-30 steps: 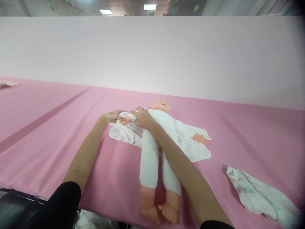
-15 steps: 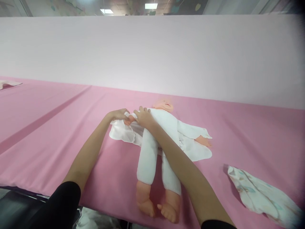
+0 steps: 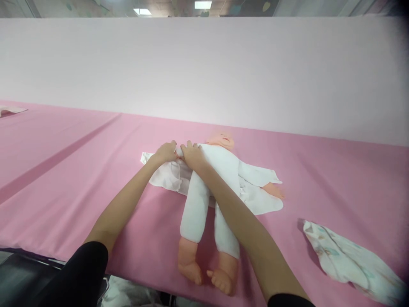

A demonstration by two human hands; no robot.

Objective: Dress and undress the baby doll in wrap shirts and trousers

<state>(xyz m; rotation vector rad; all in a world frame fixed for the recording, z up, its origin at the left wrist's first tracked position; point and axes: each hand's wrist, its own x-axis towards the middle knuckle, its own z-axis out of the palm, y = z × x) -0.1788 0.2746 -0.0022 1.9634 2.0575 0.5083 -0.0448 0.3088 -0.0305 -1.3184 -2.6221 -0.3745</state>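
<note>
A baby doll (image 3: 223, 160) with a white cloth body lies on its back, feet towards me. Under it spreads a white baby shirt (image 3: 263, 202), whose sleeve covers the doll's arm on the right as far as the hand. My left hand (image 3: 166, 152) is closed around the doll's other arm near its hand, mostly hiding it. Right beside it, my right hand (image 3: 192, 157) grips the upper part of the same arm by the shoulder. The shirt's other side lies spread beneath my left hand.
Pink sheeting (image 3: 79, 170) covers the table, with a raised white panel (image 3: 204, 72) along its back. A folded patterned cloth (image 3: 348, 260) lies at the front right. Another pale cloth (image 3: 11, 111) is at the far left edge. White fabric (image 3: 128, 292) shows below the table's front edge.
My left hand has moved right along the doll's arm, closer to my right hand, covering the doll's hand. The shirt's left end now shows beyond my wrist.
</note>
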